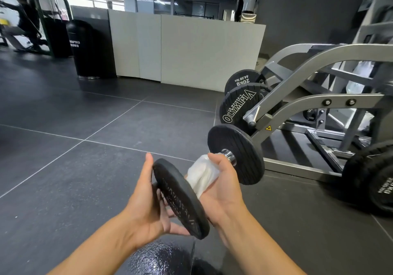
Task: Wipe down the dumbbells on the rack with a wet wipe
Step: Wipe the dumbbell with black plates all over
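I hold a black dumbbell (pixel 238 153) with round plate ends and a chrome bar in front of me, above the floor. My left hand (pixel 146 202) grips the near plate (pixel 180 198) at its rim, thumb up along its outer face. My right hand (pixel 221 187) is wrapped round the bar with a white wet wipe (pixel 202 174) between palm and bar. The wipe hides most of the handle; only a short chrome stub shows by the far plate.
A grey plate-loaded machine (pixel 314 96) stands at the right, carrying black weight plates (pixel 240 104). More black plates (pixel 372 181) sit at the far right. A white partition (pixel 191 47) and a black bin (pixel 87 49) stand beyond the dark tiled floor. A person exercises far left.
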A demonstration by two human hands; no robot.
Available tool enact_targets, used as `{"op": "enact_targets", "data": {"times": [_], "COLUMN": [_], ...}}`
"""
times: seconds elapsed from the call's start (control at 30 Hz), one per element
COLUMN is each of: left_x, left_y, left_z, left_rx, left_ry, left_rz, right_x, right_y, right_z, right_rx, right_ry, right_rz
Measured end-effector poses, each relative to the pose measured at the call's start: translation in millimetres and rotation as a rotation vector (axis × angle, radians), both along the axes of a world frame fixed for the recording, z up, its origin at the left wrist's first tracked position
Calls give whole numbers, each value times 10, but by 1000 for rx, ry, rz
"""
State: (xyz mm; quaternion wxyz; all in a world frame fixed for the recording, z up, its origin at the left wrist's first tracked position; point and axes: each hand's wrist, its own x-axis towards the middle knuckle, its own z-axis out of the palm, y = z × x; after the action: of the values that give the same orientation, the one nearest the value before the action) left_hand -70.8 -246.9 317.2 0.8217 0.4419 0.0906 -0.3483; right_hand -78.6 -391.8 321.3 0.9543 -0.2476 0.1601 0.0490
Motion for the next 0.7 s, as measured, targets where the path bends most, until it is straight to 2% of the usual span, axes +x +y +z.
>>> {"op": "enact_targets", "data": {"times": [0.07, 0.1, 0.13, 0.17, 0.23, 0.27, 0.3, 0.33, 0.37, 0.43, 0.47, 0.53, 0.57, 0.6, 0.63, 0.7], "left_x": [-12, -23, 2, 45, 76, 104, 96, 76, 82, 79, 74, 36, 8, -26, -69, -143], "left_y": [-8, -17, 2, 46, 167, 210, 223, 218, 214, 188, 171, 160, 157, 139, 115, 26], "left_z": [86, 118, 103, 70, 30, -14, -8, 25, 25, 44, 66, 78, 68, 75, 83, 80], "left_rx": [82, 137, 214, 333, 622, 664, 639, 606, 601, 631, 592, 348, 200, 85, 15, 17], "left_ry": [-160, -313, -548, -886, -1582, -1815, -1882, -1792, -1609, -1054, -732, -181, -38, 30, 61, 5], "left_rz": [149, 230, 307, 347, 278, 252, 281, 354, 442, 498, 398, 104, -10, -51, -61, -20], "right_x": [-20, -11, -20, -31, -33, -35, -30, -24, -10, -4, -3, -5, 4, 7, 13, 13], "right_y": [2, -10, 3, 13, 19, 21, 21, 27, 18, 13, 10, 6, 0, -8, -11, -1], "right_z": [51, 47, 73, 90, 79, 69, 46, 18, -18, -24, -20, -13, -24, -32, -38, -30], "right_rx": [-6, -5, 11, 26, 65, 67, 54, 46, 39, 34, 28, 33, 47, 57, 51, 57], "right_ry": [-58, -81, -103, -114, -130, -119, -106, -96, -85, -67, -65, -83, -85, -94, -100, -100], "right_rz": [-4, -6, 2, 5, 20, 16, -9, -33, -59, -97, -98, -75, -58, -43, -38, -18]}}
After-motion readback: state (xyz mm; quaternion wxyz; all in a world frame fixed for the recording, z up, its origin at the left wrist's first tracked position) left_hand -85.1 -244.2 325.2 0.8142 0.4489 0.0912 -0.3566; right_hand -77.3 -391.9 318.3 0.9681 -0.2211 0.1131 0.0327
